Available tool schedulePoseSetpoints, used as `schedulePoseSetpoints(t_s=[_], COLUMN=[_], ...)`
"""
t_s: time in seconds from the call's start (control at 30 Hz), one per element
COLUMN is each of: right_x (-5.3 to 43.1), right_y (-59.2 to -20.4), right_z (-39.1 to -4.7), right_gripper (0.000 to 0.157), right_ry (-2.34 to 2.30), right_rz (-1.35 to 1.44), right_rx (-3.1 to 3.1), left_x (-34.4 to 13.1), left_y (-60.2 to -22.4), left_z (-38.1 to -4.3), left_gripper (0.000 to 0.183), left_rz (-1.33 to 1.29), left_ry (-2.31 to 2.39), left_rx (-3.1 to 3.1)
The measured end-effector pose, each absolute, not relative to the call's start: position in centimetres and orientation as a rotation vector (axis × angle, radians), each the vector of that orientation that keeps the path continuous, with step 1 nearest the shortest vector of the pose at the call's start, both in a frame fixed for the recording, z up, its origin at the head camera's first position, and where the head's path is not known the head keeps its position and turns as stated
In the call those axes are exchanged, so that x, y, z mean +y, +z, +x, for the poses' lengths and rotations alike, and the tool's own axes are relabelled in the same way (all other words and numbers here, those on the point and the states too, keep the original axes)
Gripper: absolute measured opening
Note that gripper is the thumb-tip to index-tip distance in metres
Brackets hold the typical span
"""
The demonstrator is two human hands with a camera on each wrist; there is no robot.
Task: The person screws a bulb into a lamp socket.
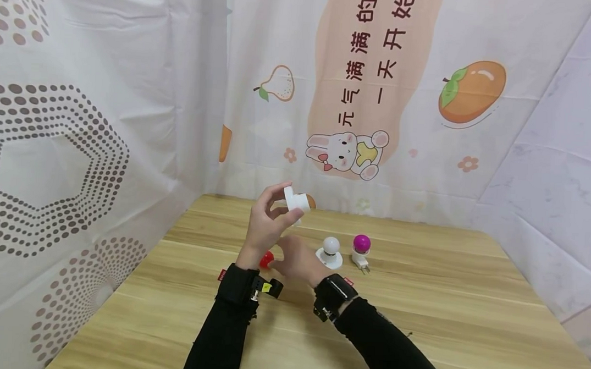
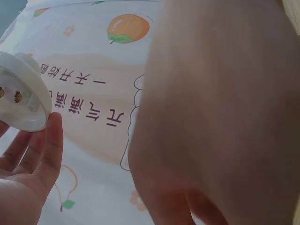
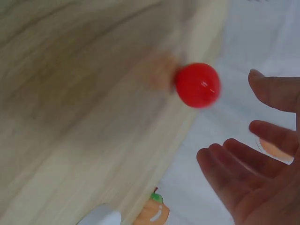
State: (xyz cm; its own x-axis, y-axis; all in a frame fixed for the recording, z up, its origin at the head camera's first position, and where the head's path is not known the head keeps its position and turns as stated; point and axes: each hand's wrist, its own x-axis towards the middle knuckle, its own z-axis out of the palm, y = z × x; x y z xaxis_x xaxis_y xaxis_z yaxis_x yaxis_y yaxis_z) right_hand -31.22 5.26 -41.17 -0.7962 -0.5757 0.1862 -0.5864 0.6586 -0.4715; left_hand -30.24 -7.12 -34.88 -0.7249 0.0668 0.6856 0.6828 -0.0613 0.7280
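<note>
While fingers cover part of it, white socket: raised mid-scene, cut off in left wrist view.
Left hand: pinching the white socket.
Right hand: motion-blurred, released, near red bulb.
Red bulb: left of right hand, base smeared in right wrist view.
Round holder: white bulb seated.
Plug-in holder: far right, magenta bulb seated.

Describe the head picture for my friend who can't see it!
A person's left hand holds up a white lamp base; the right hand is near a round red object. A white bulb and a purple bulb are on the wooden table.
</note>
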Motion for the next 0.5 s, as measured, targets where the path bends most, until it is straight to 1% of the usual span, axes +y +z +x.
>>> schedulePoseSetpoints(t_s=[0.13,0.23,0.3,0.5], right_x=[3.5,2.6,2.1,1.3], right_y=[-41.7,-42.3,-42.7,-43.4], right_z=[-31.4,-31.7,-31.8,-32.2], right_gripper=[0.042,0.03,0.023,0.013], right_ry=[0.609,0.586,0.629,0.712], right_rz=[1.033,1.043,1.026,0.963], right_rx=[-2.946,-3.013,-3.04,-3.04], left_x=[-7.2,-7.3,-7.3,-7.4], left_y=[-34.8,-34.7,-34.8,-34.9], left_z=[-30.1,-30.1,-30.1,-30.1], left_gripper=[0.068,0.058,0.057,0.061], left_rz=[-0.789,-0.782,-0.779,-0.79], left_ry=[-1.849,-1.857,-1.859,-1.849], left_rx=[-1.778,-1.781,-1.786,-1.801])
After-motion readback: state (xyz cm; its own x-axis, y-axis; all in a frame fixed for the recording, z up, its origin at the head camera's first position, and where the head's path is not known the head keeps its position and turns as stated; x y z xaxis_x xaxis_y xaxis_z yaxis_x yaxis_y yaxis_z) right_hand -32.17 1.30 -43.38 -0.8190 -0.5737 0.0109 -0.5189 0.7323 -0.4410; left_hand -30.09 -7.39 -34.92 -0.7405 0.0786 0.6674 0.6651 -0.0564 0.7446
